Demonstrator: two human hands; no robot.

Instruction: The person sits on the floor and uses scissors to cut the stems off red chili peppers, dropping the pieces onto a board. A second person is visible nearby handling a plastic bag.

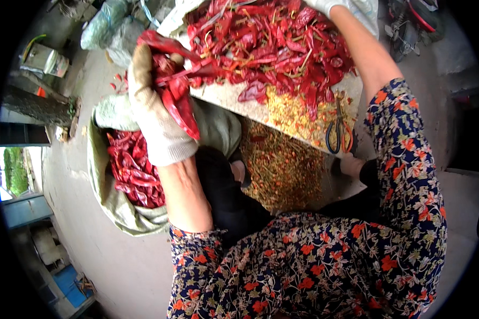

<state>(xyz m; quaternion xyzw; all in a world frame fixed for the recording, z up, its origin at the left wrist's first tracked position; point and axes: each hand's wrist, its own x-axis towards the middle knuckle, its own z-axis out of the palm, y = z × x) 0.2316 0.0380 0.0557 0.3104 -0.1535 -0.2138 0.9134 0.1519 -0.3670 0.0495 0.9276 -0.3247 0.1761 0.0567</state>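
Note:
My left hand, in a white knitted glove with stained fingers, is closed around several dried red chili peppers. It is above the left edge of a pale board, beside an open sack. A large heap of red chilies covers the far part of the board. At the heap's far right edge is my right hand, also gloved. The top of the picture cuts it off, so its fingers are hidden. Scissors with dark and orange handles lie at the board's near right corner, among yellow seeds.
The green-white woven sack on my left holds red chilies. Stems and seeds lie in a pile on the floor between my feet. Filled plastic bags and a white bucket stand at the far left.

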